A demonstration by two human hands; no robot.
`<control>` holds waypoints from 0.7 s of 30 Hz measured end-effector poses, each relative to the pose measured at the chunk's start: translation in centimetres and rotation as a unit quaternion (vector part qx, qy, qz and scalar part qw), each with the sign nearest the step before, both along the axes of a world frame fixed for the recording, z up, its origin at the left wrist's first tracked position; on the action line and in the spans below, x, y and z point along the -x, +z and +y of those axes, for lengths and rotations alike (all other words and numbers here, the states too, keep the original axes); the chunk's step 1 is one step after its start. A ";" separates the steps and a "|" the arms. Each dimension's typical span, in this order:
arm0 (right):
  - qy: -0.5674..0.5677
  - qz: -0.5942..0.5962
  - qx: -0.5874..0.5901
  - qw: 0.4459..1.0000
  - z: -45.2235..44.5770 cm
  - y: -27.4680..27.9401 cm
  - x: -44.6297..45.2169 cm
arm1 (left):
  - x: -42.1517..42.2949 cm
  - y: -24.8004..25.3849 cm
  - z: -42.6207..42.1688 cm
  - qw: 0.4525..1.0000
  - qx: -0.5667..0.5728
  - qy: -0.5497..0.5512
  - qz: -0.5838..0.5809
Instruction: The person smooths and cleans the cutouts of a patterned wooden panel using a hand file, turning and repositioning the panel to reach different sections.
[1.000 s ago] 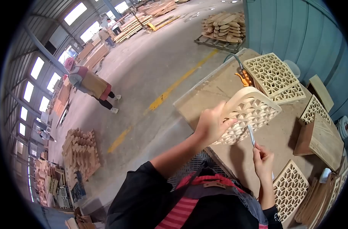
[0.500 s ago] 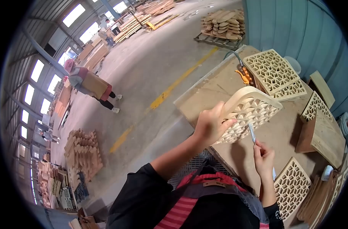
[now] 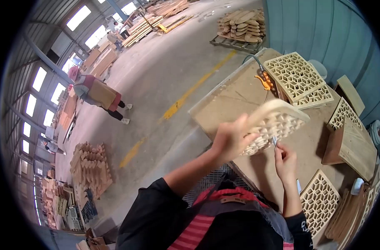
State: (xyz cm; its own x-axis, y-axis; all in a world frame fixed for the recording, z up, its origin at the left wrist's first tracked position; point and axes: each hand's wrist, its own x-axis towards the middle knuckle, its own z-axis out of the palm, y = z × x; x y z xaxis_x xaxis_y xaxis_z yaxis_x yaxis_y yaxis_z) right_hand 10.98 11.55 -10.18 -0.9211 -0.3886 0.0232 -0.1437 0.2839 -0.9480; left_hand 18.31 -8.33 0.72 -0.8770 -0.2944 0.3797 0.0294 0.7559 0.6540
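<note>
A pale wooden lattice panel, thick-rimmed with a rounded corner, is held tilted above the workbench. My left hand is closed around its near-left edge, slightly blurred. Just below the panel, my right hand pinches a slim bluish-grey knife-like tool. Its tip reaches the lattice's lower part; whether it is inside an opening I cannot tell.
More lattice panels lie at the bench's back, near an orange-handled air gun on a hose. Another panel and a wooden box stand right. A person in an apron is on the floor left.
The panel has tipped and shifted slightly, with the left hand blurred. My right hand has moved up toward the panel, so less of the tool shows.
</note>
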 end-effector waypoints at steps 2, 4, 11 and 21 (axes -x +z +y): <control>0.004 -0.008 0.006 1.000 -0.4 0.5 0.7 | -0.4 1.6 1.4 0.996 -0.021 -0.011 -0.084; 0.003 -0.007 0.016 1.000 -0.1 0.1 0.6 | -0.1 -0.1 0.3 0.999 0.047 -0.002 -0.012; 0.002 -0.043 -0.008 0.999 1.0 1.0 -1.6 | 0.3 -0.9 -0.8 0.995 0.081 0.058 0.024; 0.054 -0.101 -0.012 0.993 4.3 2.0 -4.6 | -0.4 -1.5 -4.7 0.972 -0.226 0.057 -0.014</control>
State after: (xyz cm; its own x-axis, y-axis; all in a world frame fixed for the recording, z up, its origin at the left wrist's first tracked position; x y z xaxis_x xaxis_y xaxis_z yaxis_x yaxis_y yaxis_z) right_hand 15.53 15.86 -8.18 -0.8595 -0.4828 -0.1680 0.0180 0.2998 -0.9538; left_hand 18.66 -13.02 -0.81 -0.8372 -0.5212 0.1657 -0.0597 0.3883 0.9196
